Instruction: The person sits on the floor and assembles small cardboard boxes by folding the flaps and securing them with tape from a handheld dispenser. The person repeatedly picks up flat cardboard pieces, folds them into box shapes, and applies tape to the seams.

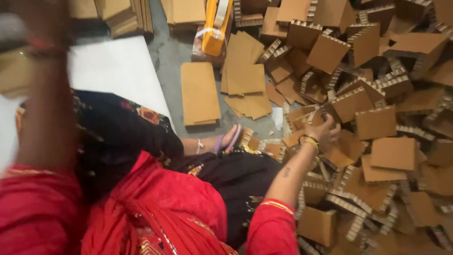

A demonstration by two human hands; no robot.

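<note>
My right hand (322, 129) reaches out to a big heap of brown honeycomb cardboard pieces (377, 123) on the floor. Its fingers curl over the edge of one small piece at the near side of the heap. Yellow and dark bangles sit on that wrist. My left hand (29, 21) is raised at the top left and badly blurred, with a red bangle on the wrist. Whether it holds anything is unclear. A foot in a purple-strapped sandal (230, 138) rests beside the heap, below my red and black clothing.
Flat brown cardboard sheets (200, 92) lie in small stacks on the grey floor, with more (245, 71) beyond. A yellow tape dispenser (216, 26) stands at the top centre. A white sheet (118, 71) lies to the left. Cardboard stacks (125, 16) line the back.
</note>
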